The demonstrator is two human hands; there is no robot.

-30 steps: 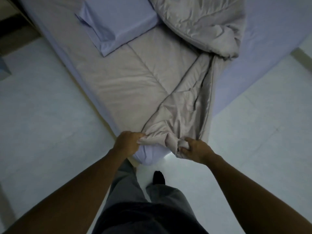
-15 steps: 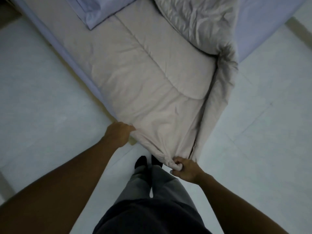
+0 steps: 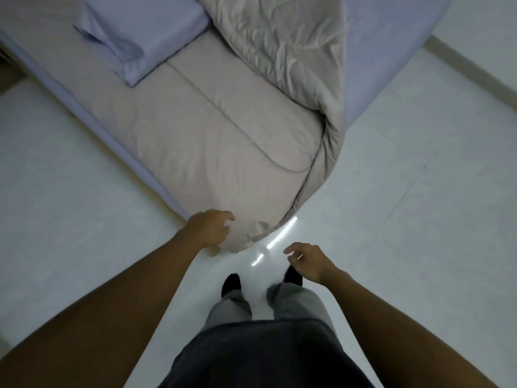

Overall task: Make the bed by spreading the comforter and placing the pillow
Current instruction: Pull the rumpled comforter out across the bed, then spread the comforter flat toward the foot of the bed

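The comforter's (image 3: 223,141) near corner touches the left hand (image 3: 208,228), whose relaxed fingers rest on it. The right hand (image 3: 307,261) hovers just beside, loose and empty.

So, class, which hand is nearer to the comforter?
Left. The left hand touches the comforter at its near corner; the right hand hovers apart, over the floor.

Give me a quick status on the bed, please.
Left hand touching comforter corner; right hand free, open. Comforter's right half folded back. Pillow on comforter.
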